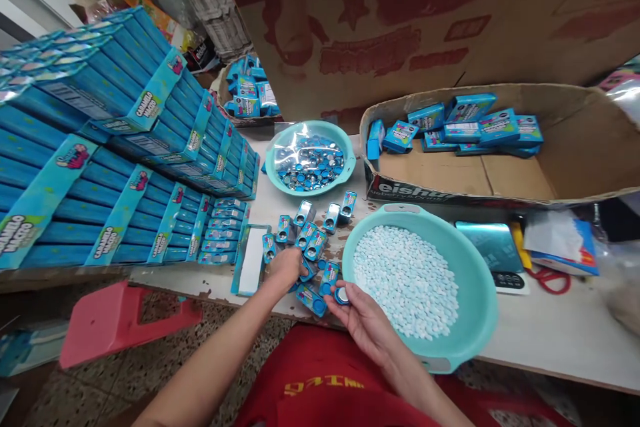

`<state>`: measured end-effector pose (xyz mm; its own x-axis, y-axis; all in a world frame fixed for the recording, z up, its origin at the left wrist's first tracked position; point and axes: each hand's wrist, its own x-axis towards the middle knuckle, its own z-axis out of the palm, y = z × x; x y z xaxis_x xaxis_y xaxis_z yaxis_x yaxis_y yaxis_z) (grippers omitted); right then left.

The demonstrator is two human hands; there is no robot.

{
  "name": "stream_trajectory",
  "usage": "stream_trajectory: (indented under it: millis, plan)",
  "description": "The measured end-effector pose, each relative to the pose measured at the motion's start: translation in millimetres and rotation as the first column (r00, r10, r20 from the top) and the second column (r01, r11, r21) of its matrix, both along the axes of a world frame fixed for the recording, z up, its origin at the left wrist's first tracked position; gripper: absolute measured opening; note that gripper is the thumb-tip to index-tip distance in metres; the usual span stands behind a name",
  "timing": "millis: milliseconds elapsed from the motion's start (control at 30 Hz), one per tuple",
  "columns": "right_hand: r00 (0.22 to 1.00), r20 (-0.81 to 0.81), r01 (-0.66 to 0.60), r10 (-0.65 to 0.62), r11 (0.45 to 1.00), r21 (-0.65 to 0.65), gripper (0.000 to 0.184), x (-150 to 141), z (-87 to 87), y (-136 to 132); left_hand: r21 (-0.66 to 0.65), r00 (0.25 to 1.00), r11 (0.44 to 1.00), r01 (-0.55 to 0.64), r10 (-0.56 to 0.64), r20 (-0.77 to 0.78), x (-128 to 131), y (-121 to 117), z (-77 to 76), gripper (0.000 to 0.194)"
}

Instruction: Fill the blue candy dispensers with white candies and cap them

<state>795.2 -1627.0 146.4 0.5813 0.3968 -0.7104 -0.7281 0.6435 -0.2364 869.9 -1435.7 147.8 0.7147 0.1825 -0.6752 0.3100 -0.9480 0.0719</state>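
Note:
My right hand (367, 323) holds a round blue cap (342, 295) with a silvery inside between thumb and fingers, near the front edge of the table. Just left of it, my left hand (286, 268) is closed at a small blue tin (309, 269); its fingertips are partly hidden. Several more small tins with round openings stand around the left hand, among them a tin (304, 213) behind it. Close to the right hand are an upright tin (329, 276) and a tilted tin (311, 300) with a blue cap.
A turquoise basin (477, 300) of pale candies stands right. Behind the tins is a smaller basin (350, 163) of caps under clear plastic. A cardboard box (575, 173) holds blue packs. Stacked display boxes (115, 213) rise left, beside a white-lined tray (251, 260). Red scissors (553, 280) lie right.

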Motion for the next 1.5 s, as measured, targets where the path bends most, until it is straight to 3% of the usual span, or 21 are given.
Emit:
stream_trajectory:
  millis: [167,233,367,533,667,800,900,1000,1033,1100,1200,1267,1400,1500]
  plan:
    - [1.000,0.021,-0.021,0.021,0.999,-0.034,0.061,1.2,7.0,0.6,-0.114,0.990,0.993,0.037,-0.021,0.140,-17.4,2.2,19.3,0.018]
    - [0.998,0.028,-0.051,0.053,0.998,-0.045,0.060,1.3,8.8,2.2,-0.228,0.976,0.971,0.075,-0.024,0.218,-31.8,-6.4,31.9,0.023]
    - [0.994,0.059,-0.089,0.092,0.995,-0.045,0.052,-0.8,6.7,12.1,-0.577,0.961,0.804,0.141,0.030,0.276,-61.4,-30.1,45.0,0.030]
    - [0.984,0.054,-0.167,0.171,0.983,-0.081,0.049,-7.9,-0.6,24.5,-0.711,0.959,0.703,-0.033,0.223,0.176,-75.5,-32.0,32.1,0.014]
    - [0.981,0.029,-0.189,0.190,0.981,-0.039,0.053,-12.2,-3.1,32.0,-0.743,0.918,0.647,-0.172,0.379,0.118,-83.9,-15.9,26.0,0.018]
    - [0.990,-0.019,-0.137,0.137,0.990,-0.021,0.047,-11.4,-4.1,40.5,-0.776,0.865,0.614,-0.142,0.459,0.205,-96.3,-8.7,28.5,0.015]
    - [0.994,-0.019,-0.109,0.108,0.992,-0.060,0.045,-8.5,-5.6,45.9,-0.819,0.816,0.557,-0.139,0.533,0.224,-100.7,-8.0,26.4,0.020]
    - [0.992,0.001,-0.124,0.126,0.981,-0.152,0.051,-7.4,-7.3,51.3,-0.831,0.763,0.467,-0.303,0.641,0.082,-99.6,-6.8,19.1,0.013]
    - [0.989,0.024,-0.141,0.148,0.973,-0.183,0.053,-7.8,-7.6,53.6,-0.812,0.756,0.458,-0.362,0.654,0.032,-98.9,-5.9,16.4,0.021]
    - [0.978,0.067,-0.180,0.199,0.959,-0.217,0.053,-8.6,-7.5,58.8,-0.755,0.761,0.488,-0.438,0.648,-0.023,-97.9,-2.5,12.2,0.029]
    - [0.978,0.074,-0.177,0.196,0.962,-0.209,0.051,-7.4,-5.8,66.3,-0.681,0.804,0.587,-0.437,0.595,-0.004,-94.5,10.1,9.6,0.010]
    - [0.985,0.063,-0.143,0.158,0.971,-0.190,0.054,-4.7,-4.5,68.9,-0.624,0.816,0.657,-0.423,0.576,0.053,-87.2,25.8,9.1,0.008]
    - [0.990,0.006,-0.141,0.144,0.979,-0.150,0.058,1.0,-3.7,67.5,-0.422,0.798,0.793,-0.438,0.560,0.223,-56.5,66.2,4.5,0.006]
    - [0.988,0.011,-0.151,0.154,0.981,-0.119,0.057,3.5,-2.9,64.5,-0.262,0.826,0.853,-0.451,0.510,0.239,-29.3,87.9,-3.8,0.014]
